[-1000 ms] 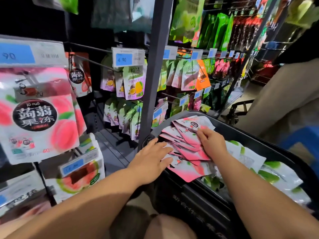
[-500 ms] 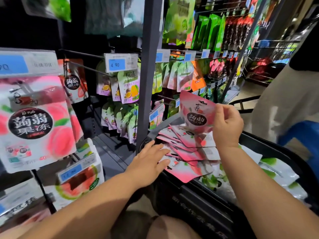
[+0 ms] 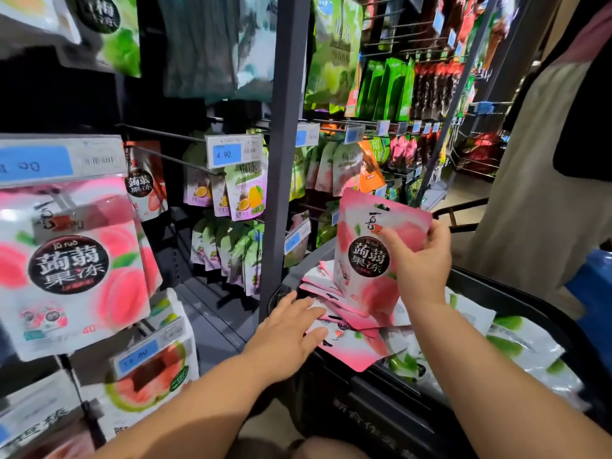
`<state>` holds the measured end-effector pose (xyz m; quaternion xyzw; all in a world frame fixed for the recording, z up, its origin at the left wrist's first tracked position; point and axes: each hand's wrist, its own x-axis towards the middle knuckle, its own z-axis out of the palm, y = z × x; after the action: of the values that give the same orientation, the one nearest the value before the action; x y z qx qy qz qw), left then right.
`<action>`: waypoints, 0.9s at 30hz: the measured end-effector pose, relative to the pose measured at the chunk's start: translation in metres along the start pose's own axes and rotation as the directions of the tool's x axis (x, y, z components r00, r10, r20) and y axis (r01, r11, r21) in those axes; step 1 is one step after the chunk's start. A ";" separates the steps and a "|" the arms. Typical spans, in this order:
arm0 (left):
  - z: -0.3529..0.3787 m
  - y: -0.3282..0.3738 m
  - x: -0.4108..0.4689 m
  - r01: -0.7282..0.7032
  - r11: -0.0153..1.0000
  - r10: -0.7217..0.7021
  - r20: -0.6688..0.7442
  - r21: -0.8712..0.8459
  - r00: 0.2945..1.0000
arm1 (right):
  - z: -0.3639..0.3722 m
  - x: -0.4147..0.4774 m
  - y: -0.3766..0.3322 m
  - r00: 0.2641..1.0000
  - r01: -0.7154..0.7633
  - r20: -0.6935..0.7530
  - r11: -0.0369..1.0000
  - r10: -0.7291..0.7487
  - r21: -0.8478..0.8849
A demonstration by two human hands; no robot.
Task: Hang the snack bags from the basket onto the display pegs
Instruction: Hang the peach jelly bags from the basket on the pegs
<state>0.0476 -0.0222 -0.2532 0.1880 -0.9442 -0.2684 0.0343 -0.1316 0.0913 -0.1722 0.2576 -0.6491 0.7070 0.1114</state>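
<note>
Peach jelly bag (image 3: 367,256) is up at centre right, above the basket (image 3: 364,402), my right hand (image 3: 420,263) pinching its edge, leaving the hang hole free. My left hand (image 3: 288,329) lies flat on the pink pile (image 3: 344,336), steadying it, I reckon. Matching bags (image 3: 73,260) hang far left.

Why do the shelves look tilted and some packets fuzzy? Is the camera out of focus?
Head view: the wide-angle lens tilts the grey upright post and swells the hanging peach bag at the left edge, whose price tag is smeared; the upper left corner is dark; the pink jelly bag in the right hand reads sharp.
</note>
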 end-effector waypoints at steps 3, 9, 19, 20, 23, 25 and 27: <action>-0.001 0.001 -0.001 0.002 1.000 -0.002 0.012 0.003 1.000 | -0.001 -0.013 0.010 0.986 -0.114 0.117 0.992 0.121 -0.062; -0.004 0.001 -0.002 -0.005 0.999 0.006 0.005 -0.032 1.000 | 0.000 -0.012 0.013 0.951 -0.270 0.141 0.961 0.276 -0.057; -0.027 0.020 -0.010 -0.033 0.665 -0.252 -0.265 -0.746 0.931 | 0.023 -0.029 -0.019 0.846 -0.401 0.448 0.898 0.288 0.179; -0.028 0.020 -0.009 -0.071 0.603 -0.230 -0.259 -0.795 0.938 | 0.027 -0.034 -0.023 0.833 -0.402 0.478 0.898 0.277 0.180; -0.028 0.019 -0.010 -0.141 0.281 -0.124 -0.181 -0.949 0.976 | 0.036 -0.042 -0.026 0.802 -0.414 0.537 0.892 0.263 0.180; -0.027 0.015 -0.012 -0.119 0.221 -0.107 -0.146 -0.968 0.984 | 0.037 -0.040 -0.026 0.796 -0.383 0.545 0.916 0.263 0.118; -0.025 0.009 -0.012 -0.111 0.242 -0.108 -0.140 -0.964 0.984 | 0.032 -0.028 -0.018 0.801 -0.246 0.549 0.967 0.241 -0.066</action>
<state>0.0601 -0.0226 -0.2270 0.1490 -0.5714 -0.7745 0.2267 -0.0921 0.0675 -0.1705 0.3657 -0.6782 0.6134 -0.1733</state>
